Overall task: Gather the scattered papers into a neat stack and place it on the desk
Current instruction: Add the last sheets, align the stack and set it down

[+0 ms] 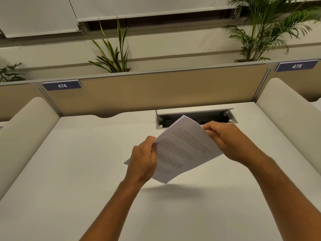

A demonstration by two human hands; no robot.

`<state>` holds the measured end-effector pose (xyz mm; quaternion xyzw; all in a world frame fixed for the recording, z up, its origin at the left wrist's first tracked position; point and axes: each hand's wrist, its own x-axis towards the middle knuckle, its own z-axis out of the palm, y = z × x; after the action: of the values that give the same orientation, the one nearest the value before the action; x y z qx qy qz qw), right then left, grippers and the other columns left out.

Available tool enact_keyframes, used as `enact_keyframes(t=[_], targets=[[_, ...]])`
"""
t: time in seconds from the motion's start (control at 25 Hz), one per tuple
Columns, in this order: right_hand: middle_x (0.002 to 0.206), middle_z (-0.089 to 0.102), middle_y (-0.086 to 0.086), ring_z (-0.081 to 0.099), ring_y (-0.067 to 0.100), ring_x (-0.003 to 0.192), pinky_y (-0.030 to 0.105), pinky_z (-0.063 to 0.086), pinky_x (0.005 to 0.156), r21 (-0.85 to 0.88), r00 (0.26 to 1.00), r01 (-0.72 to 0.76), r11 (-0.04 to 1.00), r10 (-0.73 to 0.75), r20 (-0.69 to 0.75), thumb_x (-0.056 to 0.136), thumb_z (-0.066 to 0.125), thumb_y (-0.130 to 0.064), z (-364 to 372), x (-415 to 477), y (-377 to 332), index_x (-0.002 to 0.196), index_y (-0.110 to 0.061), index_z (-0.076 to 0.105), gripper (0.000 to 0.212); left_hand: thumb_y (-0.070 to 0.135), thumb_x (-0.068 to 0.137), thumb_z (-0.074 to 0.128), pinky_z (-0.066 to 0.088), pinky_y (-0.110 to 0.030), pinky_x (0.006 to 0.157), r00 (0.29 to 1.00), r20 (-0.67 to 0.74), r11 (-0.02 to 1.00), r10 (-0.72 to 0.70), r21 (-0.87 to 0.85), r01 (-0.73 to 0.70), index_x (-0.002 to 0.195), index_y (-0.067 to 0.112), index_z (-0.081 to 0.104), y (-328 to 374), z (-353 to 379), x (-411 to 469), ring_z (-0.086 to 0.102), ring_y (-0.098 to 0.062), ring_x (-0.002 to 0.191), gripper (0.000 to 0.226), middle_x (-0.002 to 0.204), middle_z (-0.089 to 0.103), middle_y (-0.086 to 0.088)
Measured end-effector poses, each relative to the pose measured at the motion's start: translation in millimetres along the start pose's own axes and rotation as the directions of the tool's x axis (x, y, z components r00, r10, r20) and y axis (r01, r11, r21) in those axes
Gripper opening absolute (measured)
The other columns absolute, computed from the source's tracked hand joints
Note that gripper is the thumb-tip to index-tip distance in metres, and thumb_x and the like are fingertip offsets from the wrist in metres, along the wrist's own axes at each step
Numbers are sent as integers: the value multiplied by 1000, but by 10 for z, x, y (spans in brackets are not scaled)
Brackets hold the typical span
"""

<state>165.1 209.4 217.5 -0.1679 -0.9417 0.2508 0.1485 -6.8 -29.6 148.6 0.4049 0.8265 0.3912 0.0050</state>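
The bench (69, 171) is a plain off-white surface that fills the lower part of the view, wide near the camera and narrowing toward the back. Its top is smooth and matte. Along the far edge it meets a tan divider panel (156, 91), and the edge there has a shallow curved notch (106, 116) left of centre. To the right of centre, a rectangular cable tray (196, 118) is set into the bench, its grey lid raised and a dark recess showing inside. Rounded cream side screens (26, 133) rise along both sides. A soft grey shadow (173, 190) falls on the bare surface near the middle.
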Motion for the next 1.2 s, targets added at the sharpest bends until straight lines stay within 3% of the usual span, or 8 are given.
enact_keyframes(t=[0.16, 0.36, 0.48, 0.6, 0.72, 0.84, 1.0, 1.2], targets=[[104, 67, -18, 71, 14, 92, 21, 55, 71, 99, 999, -41, 994, 41, 8, 107, 47, -40, 220, -138, -101, 127, -35, 62, 26, 51, 100, 38, 64, -45, 88, 1000, 23, 990, -16, 143, 13, 112, 25, 61, -83, -120, -44, 71, -23, 89, 37, 110, 75, 3], [112, 75, -3, 71, 20, 90, 30, 60, 79, -18, 998, -54, 998, 54, 39, 108, 48, -32, 497, -189, -122, 124, -26, 68, 27, 58, 98, 34, 63, -49, 89, 995, 91, 980, -43, 200, 24, 110, 26, 62, -172, -168, -103, 70, -18, 85, 44, 108, 76, 3], [111, 76, 0, 70, 21, 84, 29, 57, 76, 88, 993, -42, 995, 51, -107, 106, 51, -29, 557, -201, -125, 122, -21, 72, 27, 49, 100, 60, 43, -56, 113, 980, -194, 989, -36, 131, 62, 123, 28, 62, -287, -117, -117, 61, -19, 119, 32, 133, 67, -2], [103, 74, -4, 68, 11, 80, 19, 53, 69, 252, 960, -21, 968, 90, -266, 101, 50, -34, 578, -269, -104, 117, -29, 70, 26, 43, 96, 75, 31, -54, 122, 807, -371, 883, -459, -288, 369, 161, 31, 31, -442, -86, -163, 39, -24, 152, 80, 170, 37, -2], [100, 70, -20, 67, 3, 88, 8, 53, 65, 379, 932, -20, 925, 154, -327, 100, 48, -35, 646, -339, -45, 114, -32, 67, 24, 44, 107, 56, 59, -41, 86, 752, -80, 570, -654, -705, 421, 143, 45, 50, -555, 57, -280, 67, -23, 120, 37, 136, 70, 11], [98, 70, -20, 70, 8, 89, 16, 57, 71, 422, 917, -96, 901, 245, -314, 107, 53, -18, 795, -393, 118, 110, -31, 68, 20, 32, 111, 50, 60, -26, 65, 760, -136, 594, -635, -715, 369, 105, 37, 67, -604, 151, -321, 74, -24, 96, 19, 93, 77, 17], [92, 70, -17, 70, 7, 82, 6, 54, 64, 419, 883, -158, 894, 318, -346, 107, 54, -15, 1069, -490, 214, 108, -30, 70, 22, 26, 111, 49, 62, -25, 63, 765, -176, 638, -620, -680, 361, 101, 35, 64, -502, 261, -293, 75, -22, 94, 20, 99, 75, 6], [100, 74, -6, 71, 4, 85, 5, 55, 81, 510, 779, -120, 852, 399, -484, 104, 54, -23, 1287, -557, 325, 115, -13, 75, 26, 30, 101, 57, 61, -19, 64, 774, -262, 605, -576, -774, 188, 107, 34, 66, -468, 283, -309, 75, -5, 89, 12, 97, 76, 18]])
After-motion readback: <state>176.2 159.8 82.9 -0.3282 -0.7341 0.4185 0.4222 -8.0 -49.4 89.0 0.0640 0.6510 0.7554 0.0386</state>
